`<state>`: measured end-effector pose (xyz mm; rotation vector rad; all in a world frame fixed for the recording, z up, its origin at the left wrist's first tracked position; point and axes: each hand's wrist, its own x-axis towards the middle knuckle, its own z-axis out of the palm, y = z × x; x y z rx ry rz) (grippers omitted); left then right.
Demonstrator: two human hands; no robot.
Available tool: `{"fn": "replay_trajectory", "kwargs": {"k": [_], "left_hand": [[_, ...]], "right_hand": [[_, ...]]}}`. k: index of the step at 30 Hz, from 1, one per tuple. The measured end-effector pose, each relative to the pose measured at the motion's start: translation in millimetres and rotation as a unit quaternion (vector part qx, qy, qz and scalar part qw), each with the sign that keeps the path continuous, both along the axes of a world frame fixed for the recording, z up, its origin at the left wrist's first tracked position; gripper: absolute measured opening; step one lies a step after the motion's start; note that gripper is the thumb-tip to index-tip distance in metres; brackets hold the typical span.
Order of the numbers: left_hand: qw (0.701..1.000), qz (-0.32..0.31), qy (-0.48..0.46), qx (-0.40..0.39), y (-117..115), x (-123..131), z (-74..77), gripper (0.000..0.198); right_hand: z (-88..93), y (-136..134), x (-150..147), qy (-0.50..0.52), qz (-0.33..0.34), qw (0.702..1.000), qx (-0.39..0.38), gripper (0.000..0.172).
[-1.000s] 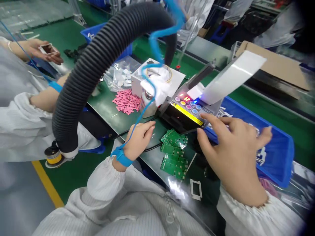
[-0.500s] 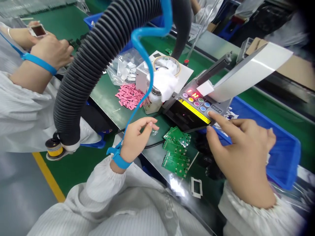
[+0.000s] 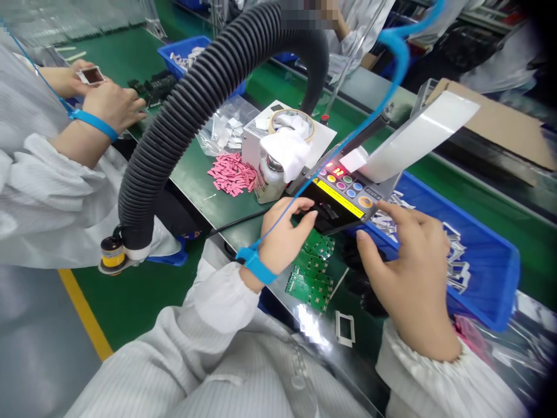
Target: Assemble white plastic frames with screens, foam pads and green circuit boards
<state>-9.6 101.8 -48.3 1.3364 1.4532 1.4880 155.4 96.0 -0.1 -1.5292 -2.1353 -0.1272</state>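
My left hand (image 3: 282,235), with a blue wrist strap (image 3: 255,264) on it, reaches into the dark front slot of the tape dispenser machine (image 3: 343,194). Its thumb and fingers pinch together there; what they hold is hidden. My right hand (image 3: 407,261) hovers at the machine's right side with the index finger stretched out beside the orange button (image 3: 365,201), holding nothing. A wide white tape strip (image 3: 418,139) rises from the machine. Several green circuit boards (image 3: 311,273) lie on the table under my left hand.
A thick black corrugated hose (image 3: 183,116) arches over the left. Behind the machine are pink pieces (image 3: 232,174), a bottle (image 3: 270,183) and a white box (image 3: 261,136). A blue tray (image 3: 505,290) holds white frames at right. A co-worker's hands (image 3: 113,104) work at far left.
My left hand has moved up and right from the table to the machine's front slot. My right index finger has slid off the button panel to the right.
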Motion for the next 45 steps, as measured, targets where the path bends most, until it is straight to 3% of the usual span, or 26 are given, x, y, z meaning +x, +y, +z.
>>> {"fn": "replay_trajectory", "kwargs": {"k": [7,13,21,25,30,33,36,40,43,45], "left_hand": [[0.993,0.111,0.003,-0.041,11,33,-3.3,0.014],[0.991,0.117,-0.003,-0.066,10,43,-5.9,0.021],[0.99,0.119,0.012,-0.073,16,45,-6.9,0.002],[0.992,0.108,0.022,-0.056,9,49,-4.3,0.007],[0.999,0.001,0.042,-0.017,-17,21,8.4,0.013],[0.991,-0.055,0.097,-0.067,-24,-17,8.1,0.011],[0.966,-0.042,0.216,-0.133,-20,-44,-3.1,0.009],[0.911,-0.058,0.376,-0.158,-11,-43,-20.7,0.011],[0.9,-0.064,0.399,-0.16,-8,-34,-25.7,0.011],[0.897,-0.064,0.406,-0.163,-10,-32,-24.1,0.027]], "right_hand": [[0.9,-14,12,0.057,0.008,0.998,0.04,0.031],[3.1,-29,19,0.085,0.001,0.995,0.049,0.029],[-1.8,-40,22,0.084,0.007,0.996,0.017,0.026],[-3.3,-42,23,0.086,0.008,0.996,0.008,0.026],[-0.7,-46,30,0.083,-0.006,0.997,0.007,0.026],[-2.9,-47,33,0.087,-0.015,0.996,0.003,0.025],[-7.7,-48,30,0.092,-0.012,0.996,-0.01,0.023],[-9.8,-48,21,0.095,0.003,0.995,-0.033,0.02],[-7.7,-48,17,0.089,0.011,0.995,-0.037,0.019],[-6.8,-49,17,0.087,0.015,0.995,-0.036,0.018]]}}
